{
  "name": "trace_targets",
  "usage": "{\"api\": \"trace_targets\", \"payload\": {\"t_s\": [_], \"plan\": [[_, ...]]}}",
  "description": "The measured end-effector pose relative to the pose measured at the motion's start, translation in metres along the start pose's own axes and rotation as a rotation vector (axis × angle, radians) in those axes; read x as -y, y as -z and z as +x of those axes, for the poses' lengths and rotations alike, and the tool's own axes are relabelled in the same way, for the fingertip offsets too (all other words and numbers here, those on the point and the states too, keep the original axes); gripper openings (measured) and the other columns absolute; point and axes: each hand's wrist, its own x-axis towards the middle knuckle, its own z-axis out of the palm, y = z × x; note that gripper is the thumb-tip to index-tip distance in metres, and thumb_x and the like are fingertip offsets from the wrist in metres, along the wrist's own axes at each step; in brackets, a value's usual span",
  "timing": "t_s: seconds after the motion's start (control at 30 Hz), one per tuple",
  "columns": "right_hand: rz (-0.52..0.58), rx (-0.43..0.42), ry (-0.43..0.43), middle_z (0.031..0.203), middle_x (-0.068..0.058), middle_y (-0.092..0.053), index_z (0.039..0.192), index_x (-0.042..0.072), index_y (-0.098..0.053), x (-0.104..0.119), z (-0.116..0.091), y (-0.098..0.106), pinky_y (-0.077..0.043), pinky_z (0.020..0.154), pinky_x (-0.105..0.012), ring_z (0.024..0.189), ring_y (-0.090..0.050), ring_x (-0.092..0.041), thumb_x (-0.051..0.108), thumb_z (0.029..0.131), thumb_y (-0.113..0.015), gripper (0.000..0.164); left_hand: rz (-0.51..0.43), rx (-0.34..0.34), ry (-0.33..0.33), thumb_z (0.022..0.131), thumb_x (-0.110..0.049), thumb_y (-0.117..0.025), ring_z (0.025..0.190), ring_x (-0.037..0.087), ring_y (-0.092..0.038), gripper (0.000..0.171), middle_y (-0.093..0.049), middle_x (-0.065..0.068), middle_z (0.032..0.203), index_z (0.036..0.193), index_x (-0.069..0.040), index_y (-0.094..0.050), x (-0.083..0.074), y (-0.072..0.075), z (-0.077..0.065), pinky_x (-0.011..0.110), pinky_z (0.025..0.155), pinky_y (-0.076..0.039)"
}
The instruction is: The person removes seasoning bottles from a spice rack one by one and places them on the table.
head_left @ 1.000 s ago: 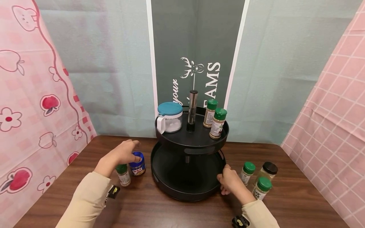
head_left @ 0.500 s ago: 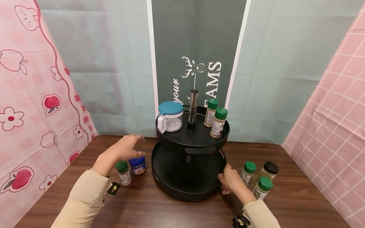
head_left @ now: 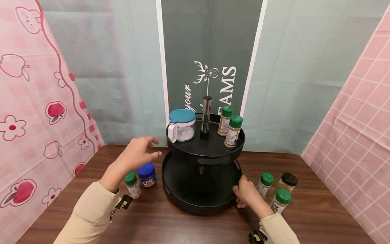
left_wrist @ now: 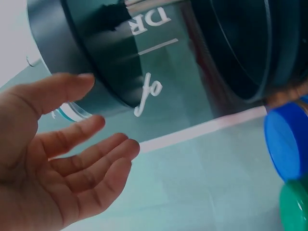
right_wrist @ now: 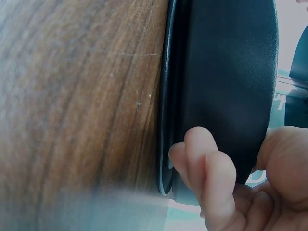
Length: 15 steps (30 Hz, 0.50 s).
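Note:
A black two-tier rotating spice rack (head_left: pixel 201 203) stands mid-table. My right hand (head_left: pixel 245 192) grips the right rim of its lower tray; in the right wrist view the fingers (right_wrist: pixel 209 168) lie along the outer wall, with the thumb over the edge. My left hand (head_left: pixel 137 152) is raised in the air, fingers spread and holding nothing, left of the upper tray (head_left: pixel 207 149). Below it stand a blue-lidded jar (head_left: pixel 147 175) and a green-capped spice bottle (head_left: pixel 132 186). The upper tray bears a teal-lidded glass jar (head_left: pixel 182 125) and two green-capped spice bottles (head_left: pixel 233 134).
On the right of the wooden table (head_left: pixel 189 230) stand two green-capped bottles (head_left: pixel 279 201) and a black-lidded jar (head_left: pixel 287 184). A chrome post (head_left: pixel 206 117) rises through the rack. Hanging cloth (head_left: pixel 122 84) encloses the back and sides.
My left hand has lifted off the blue-lidded jar and moved up and right toward the upper tray. The right hand stays at the lower rim, and the rack looks still.

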Motion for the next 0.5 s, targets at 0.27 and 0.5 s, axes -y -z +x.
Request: {"api": "trace_targets", "payload": {"t_s": [0.27,0.5], "plan": [[-0.012,0.009,-0.008,0.050,-0.009,-0.054,0.131,-0.021,-0.009,0.001,0.000,0.000,-0.049,0.041,-0.033,0.039,-0.053,-0.020,0.008,0.090,-0.044,0.062,-0.107,-0.111,0.080,0.077,-0.034,-0.069,0.075,0.018,-0.060,0.039,-0.067,0.007,0.082,0.104,-0.007,-0.059,-0.016,0.003,0.003,0.041,0.066,-0.051],[-0.003,0.003,-0.002,0.050,-0.009,-0.054,0.131,-0.021,-0.010,0.000,0.001,-0.001,-0.049,0.040,-0.033,0.039,-0.053,-0.020,0.008,0.090,-0.044,0.060,-0.179,-0.189,0.076,0.078,-0.041,-0.067,0.063,0.016,-0.054,0.043,-0.064,0.002,0.068,0.103,-0.007,-0.061,-0.026,0.001,0.012,0.035,0.055,-0.045]]}}
